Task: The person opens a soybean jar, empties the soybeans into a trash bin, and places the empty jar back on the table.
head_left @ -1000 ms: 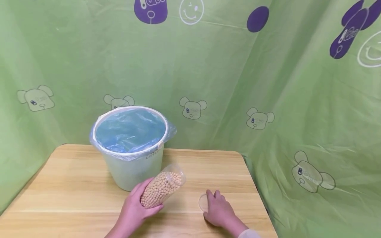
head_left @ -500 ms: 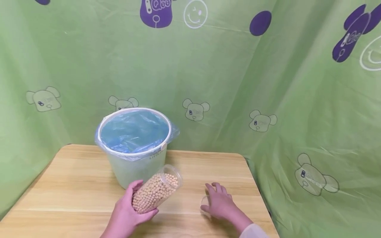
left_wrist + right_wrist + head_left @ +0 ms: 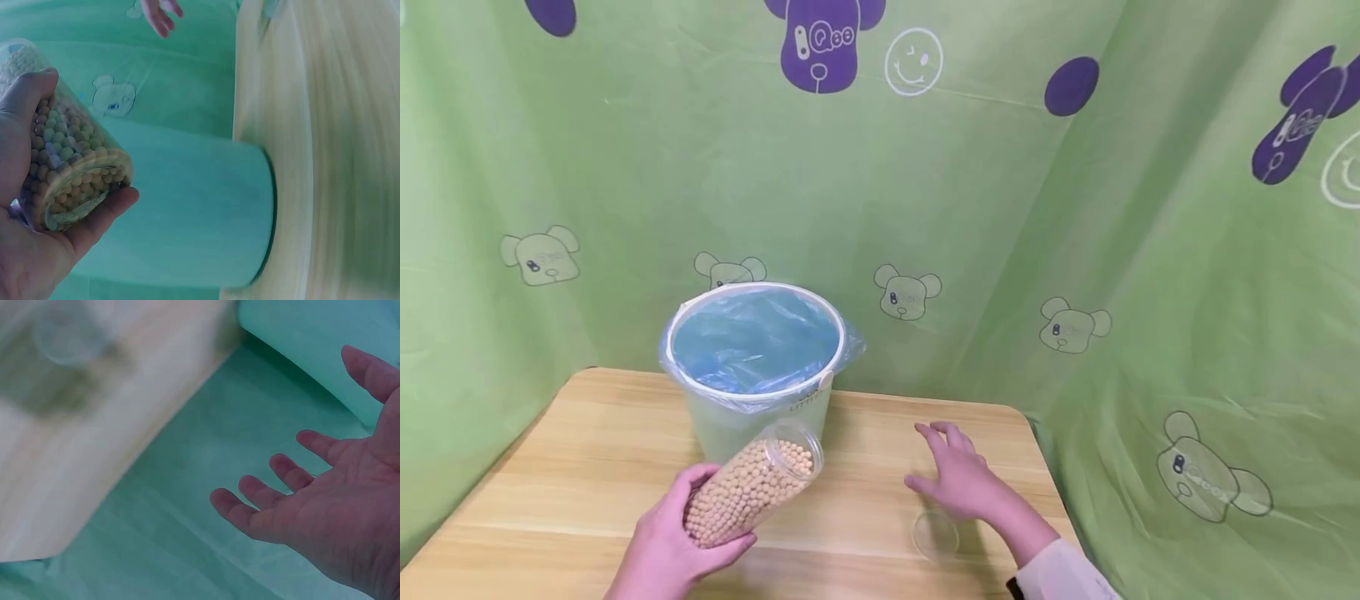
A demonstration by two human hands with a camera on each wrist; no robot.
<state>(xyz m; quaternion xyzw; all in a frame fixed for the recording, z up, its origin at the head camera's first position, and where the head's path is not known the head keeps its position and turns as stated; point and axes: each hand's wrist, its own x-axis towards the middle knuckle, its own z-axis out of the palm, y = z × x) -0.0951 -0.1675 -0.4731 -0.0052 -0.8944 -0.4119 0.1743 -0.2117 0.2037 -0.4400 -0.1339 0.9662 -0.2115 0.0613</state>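
1) My left hand (image 3: 662,537) grips an uncapped clear jar (image 3: 756,479) of tan beans (image 3: 737,500), tilted, mouth up and right, lower left of centre, before the lined bucket (image 3: 718,433)
2) My right hand (image 3: 958,475), fingers and thumb spread, hangs lower right of centre, holding nothing; a clear disc (image 3: 936,535), apparently the lid, lies just below on the table (image 3: 865,525)
3) The step in hand, I judge, is handling the jar lid-off; the next move calls for firm grip and controlled tilt, lest beans spill

Downward head view; wrist close-ups
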